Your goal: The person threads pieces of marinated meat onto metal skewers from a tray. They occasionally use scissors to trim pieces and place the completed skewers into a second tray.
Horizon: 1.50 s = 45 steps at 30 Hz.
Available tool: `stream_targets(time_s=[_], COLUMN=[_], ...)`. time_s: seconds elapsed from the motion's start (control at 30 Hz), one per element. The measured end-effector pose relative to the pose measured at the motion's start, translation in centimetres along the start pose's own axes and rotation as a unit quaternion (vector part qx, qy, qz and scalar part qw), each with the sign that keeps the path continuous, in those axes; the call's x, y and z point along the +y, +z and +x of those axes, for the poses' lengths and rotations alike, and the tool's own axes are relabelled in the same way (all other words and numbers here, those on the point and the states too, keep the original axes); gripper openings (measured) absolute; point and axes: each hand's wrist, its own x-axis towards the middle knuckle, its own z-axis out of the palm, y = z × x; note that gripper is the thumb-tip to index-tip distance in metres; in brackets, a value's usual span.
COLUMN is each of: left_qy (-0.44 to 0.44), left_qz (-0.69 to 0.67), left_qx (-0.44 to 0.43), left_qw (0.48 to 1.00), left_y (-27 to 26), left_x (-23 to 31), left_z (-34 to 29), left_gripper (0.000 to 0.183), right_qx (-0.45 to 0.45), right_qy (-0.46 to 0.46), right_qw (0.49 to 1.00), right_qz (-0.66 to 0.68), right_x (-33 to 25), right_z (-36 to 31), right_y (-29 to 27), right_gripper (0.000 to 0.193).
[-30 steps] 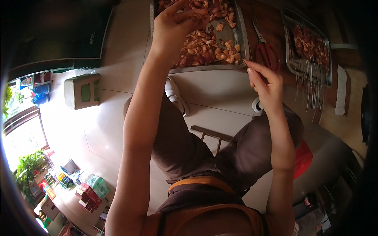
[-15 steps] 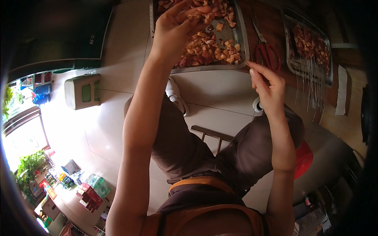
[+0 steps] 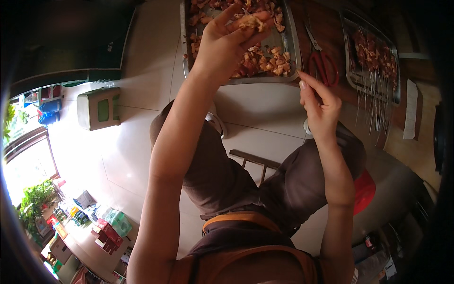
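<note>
My left hand (image 3: 222,47) is over a metal tray (image 3: 295,42) of raw, cut meat pieces (image 3: 276,64). A pale piece of meat (image 3: 251,22) is held in its curled fingers. Near the tray's right corner, my right hand (image 3: 324,106) has thumb and forefinger closed in a pinch; anything thin between them is too small to make out. Just beyond that hand lie red-handled scissors (image 3: 323,66) on the brown table. Farther right, a second metal tray (image 3: 349,71) holds meat on skewers (image 3: 373,54), their thin metal ends sticking out toward me.
A white strip (image 3: 410,109) lies right of the second tray. Below the table edge are my knees and a wooden bar frame (image 3: 255,158). A stool (image 3: 98,109) stands on the tiled floor at left. Something red (image 3: 364,193) shows beside my right leg.
My left hand has shifted slightly right over the tray, and the meat in its fingers now shows more plainly. My right hand has barely moved.
</note>
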Motion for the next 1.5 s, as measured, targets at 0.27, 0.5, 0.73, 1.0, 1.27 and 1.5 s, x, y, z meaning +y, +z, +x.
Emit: stream_targets(time_s=[0.27,0.5,0.73,1.0,1.27,1.5], left_qy=[-0.129,-0.102,-0.066,-0.062,-0.043,-0.129], left_qz=[-0.104,-0.068,-0.024,0.006,0.078,0.304], left_qx=[-0.038,0.063,0.084,0.081,-0.052,-0.128], left_qw=[0.985,0.991,0.994,0.995,0.995,0.935], left_y=[-2.3,-2.6,-1.7,-1.5,-0.2,-1.5], left_x=[3.0,3.1,3.0,2.5,0.9,0.7], left_z=[0.4,0.9,0.9,0.8,-0.1,-1.2], left_gripper=[0.071,0.033,0.03,0.044,0.069,0.089], right_qx=[0.011,-0.037,-0.044,-0.029,0.003,0.049], right_qy=[-0.005,-0.029,-0.02,-0.037,-0.056,-0.134], right_qw=[1.0,0.999,0.998,0.998,0.997,0.977], right_qz=[0.02,-0.026,-0.035,-0.034,-0.049,-0.158], right_x=[0.2,0.6,0.3,0.6,0.3,0.7], right_z=[0.2,0.1,0.2,0.2,0.3,1.1], right_y=[-0.5,-0.7,-0.7,-0.4,0.1,-0.6], right_gripper=[0.023,0.024,0.023,0.022,0.02,0.012])
